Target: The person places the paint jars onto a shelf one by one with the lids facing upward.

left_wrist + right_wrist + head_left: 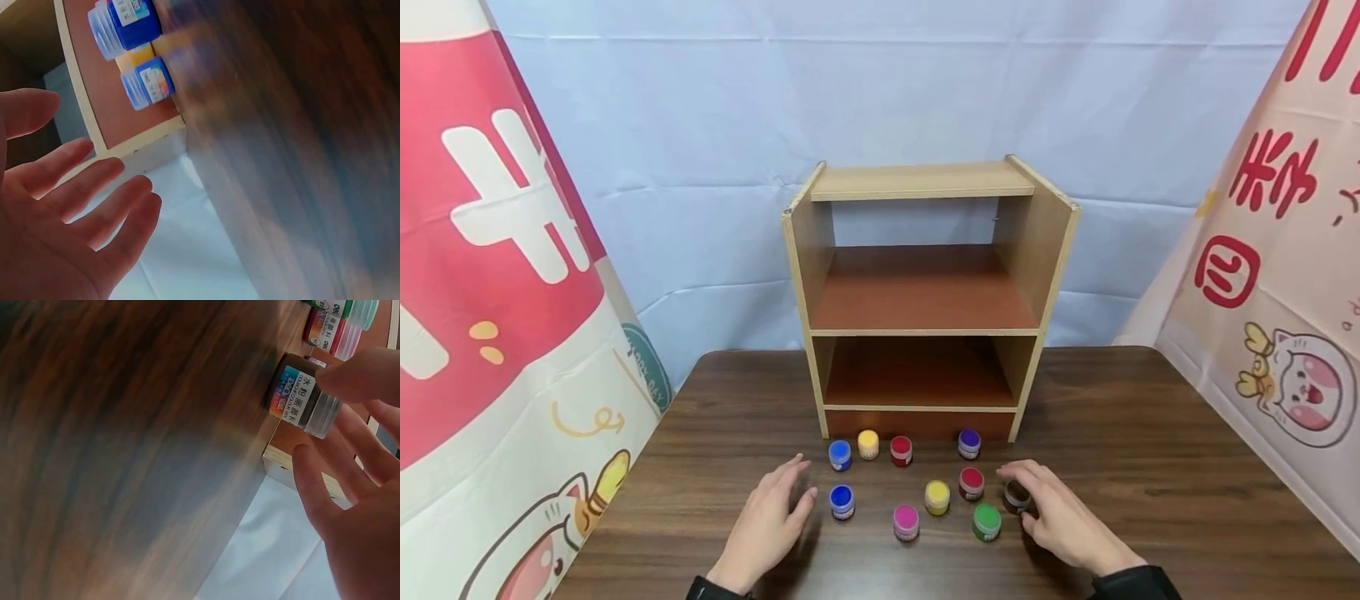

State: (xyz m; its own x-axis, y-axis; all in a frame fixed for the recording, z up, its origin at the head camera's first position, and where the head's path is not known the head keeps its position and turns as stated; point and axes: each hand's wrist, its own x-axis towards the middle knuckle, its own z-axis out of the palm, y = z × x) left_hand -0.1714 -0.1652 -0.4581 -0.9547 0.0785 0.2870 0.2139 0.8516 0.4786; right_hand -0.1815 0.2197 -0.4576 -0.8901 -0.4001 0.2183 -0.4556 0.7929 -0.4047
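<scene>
My right hand [1063, 521] is around a small dark brown paint jar [297, 394] standing on the table, its fingers spread loosely. In the right wrist view the thumb [359, 375] overlaps the edge of the jar's clear lid, with the fingers beyond it. My left hand [767, 517] holds nothing; its fingers are relaxed, just left of two blue paint jars [842, 502]. Between the hands stand more jars: a green one [987, 522], a magenta one [906, 522], a yellow one [937, 497] and a red one [971, 483].
A wooden shelf unit [925, 332] with two brown-floored compartments stands behind the jars. Close to its base are a pale yellow jar [868, 444], another red jar [901, 451] and a purple jar [969, 443]. Printed cloths hang left and right of the dark wooden table [722, 417].
</scene>
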